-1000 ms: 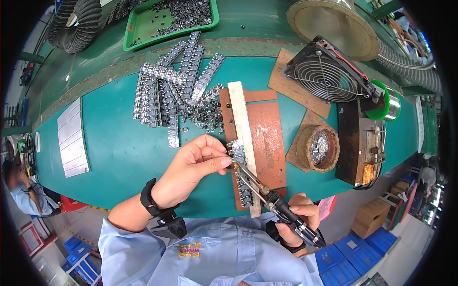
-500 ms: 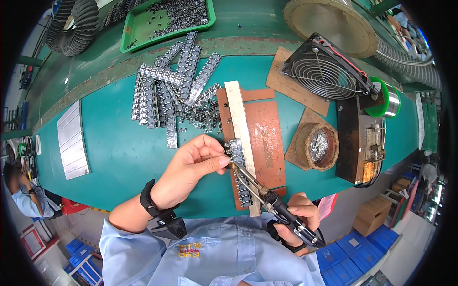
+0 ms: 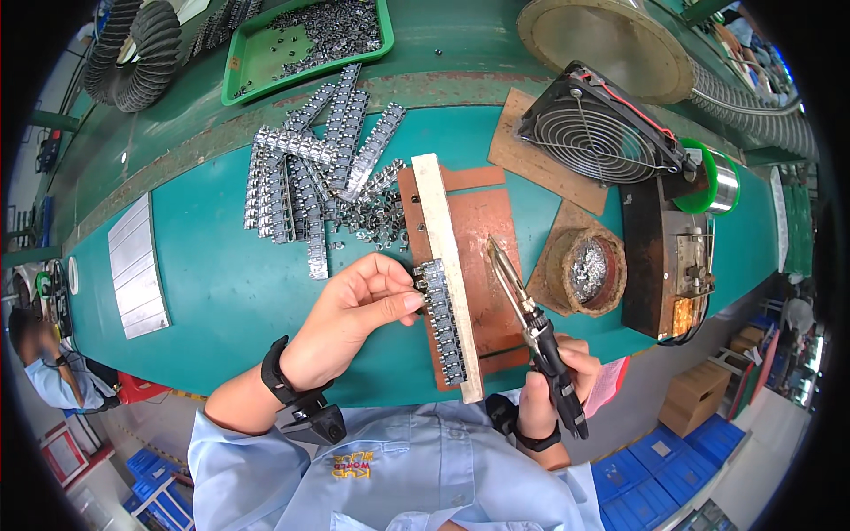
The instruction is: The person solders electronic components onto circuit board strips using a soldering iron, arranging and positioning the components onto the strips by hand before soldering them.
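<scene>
A strip of small dark circuit boards (image 3: 445, 332) lies along the left side of a pale wooden bar (image 3: 447, 257), on a reddish-brown board (image 3: 487, 208). My left hand (image 3: 359, 296) is closed in a pinch at the strip's left edge, thumb against forefinger; what sits between the fingertips is too small to make out. In my right hand (image 3: 562, 376) is a black-handled soldering iron (image 3: 547, 350) with a thin tube along its shaft. Its tip hovers over or touches the board, right of the bar; I cannot tell which.
Stacked circuit-board strips (image 3: 292, 181) and loose small metal parts (image 3: 376, 217) lie beyond my left hand. A green tray (image 3: 390, 35) holds more parts. To the right stand a fan (image 3: 593, 128), a round pot (image 3: 567, 274), a solder spool (image 3: 724, 181) and a dark box (image 3: 642, 265).
The soldering iron has left the strip beside my left fingertips and swung right and away from me, over the brown board. My left hand stays at the strip's edge.
</scene>
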Action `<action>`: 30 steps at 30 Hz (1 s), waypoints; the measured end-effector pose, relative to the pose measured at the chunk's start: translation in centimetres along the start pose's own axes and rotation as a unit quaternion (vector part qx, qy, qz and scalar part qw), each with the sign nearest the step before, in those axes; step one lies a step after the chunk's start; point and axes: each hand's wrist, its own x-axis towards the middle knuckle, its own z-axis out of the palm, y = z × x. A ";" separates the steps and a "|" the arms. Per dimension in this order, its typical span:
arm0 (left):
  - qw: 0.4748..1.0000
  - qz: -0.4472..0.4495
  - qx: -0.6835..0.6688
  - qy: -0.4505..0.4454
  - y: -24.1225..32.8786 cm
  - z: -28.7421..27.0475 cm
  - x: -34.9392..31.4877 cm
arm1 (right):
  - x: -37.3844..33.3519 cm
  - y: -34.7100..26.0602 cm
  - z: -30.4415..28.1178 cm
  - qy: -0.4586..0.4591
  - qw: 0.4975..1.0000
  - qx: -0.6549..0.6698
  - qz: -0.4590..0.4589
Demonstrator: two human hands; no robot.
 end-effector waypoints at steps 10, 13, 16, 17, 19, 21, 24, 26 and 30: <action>0.999 0.006 0.029 0.014 0.5 0.3 -0.3 | 0.3 0.0 0.6 0.028 0.998 -0.055 -0.009; 0.991 0.060 0.106 0.064 2.2 0.2 -0.9 | 0.2 0.0 0.7 0.031 0.998 -0.058 -0.011; 0.916 0.187 0.321 0.152 3.7 -1.4 -0.8 | 0.2 -0.1 0.7 0.035 0.998 -0.056 -0.012; 0.832 0.256 0.456 0.188 4.0 -2.1 -0.6 | 0.2 -0.2 0.6 0.037 0.998 -0.055 -0.011; 0.719 0.315 0.577 0.225 3.9 -2.6 -0.6 | 0.2 -0.2 0.6 0.035 0.998 -0.048 -0.011; 0.695 0.311 0.621 0.187 3.5 -2.7 -0.4 | 0.2 -0.1 0.6 0.026 0.998 -0.056 -0.014; 0.667 0.319 0.654 0.161 2.9 -2.1 0.0 | 0.3 -0.1 0.6 0.018 0.998 -0.062 -0.018; 0.637 0.339 0.677 0.147 2.6 -1.5 0.3 | 0.3 -0.1 0.6 0.012 0.997 -0.068 -0.025; 0.633 0.343 0.678 0.146 2.0 -1.3 1.0 | 0.3 -0.1 0.4 0.009 0.997 -0.071 -0.035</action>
